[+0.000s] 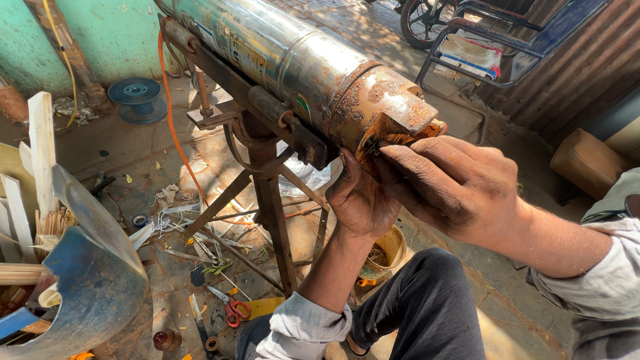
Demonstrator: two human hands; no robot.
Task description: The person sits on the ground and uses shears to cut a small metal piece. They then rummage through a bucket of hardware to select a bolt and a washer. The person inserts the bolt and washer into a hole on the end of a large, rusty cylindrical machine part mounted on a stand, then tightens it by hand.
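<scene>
Left hand (360, 200) cups the underside and right hand (453, 183) presses fingertips on the rusted end rim of the long steel cylinder (300, 60), clamped on a rusty iron stand (270, 193) above littered dirt floor (173, 280).

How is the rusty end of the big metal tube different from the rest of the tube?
The rusty end is orange-brown, rough and flaky; the rest of the tube is silvery, smooth and shiny. The rusty end has both hands on it, the left hand below and the right hand across its face; the shiny part rests untouched on the metal stand. Both are parts of one round tube.
</scene>
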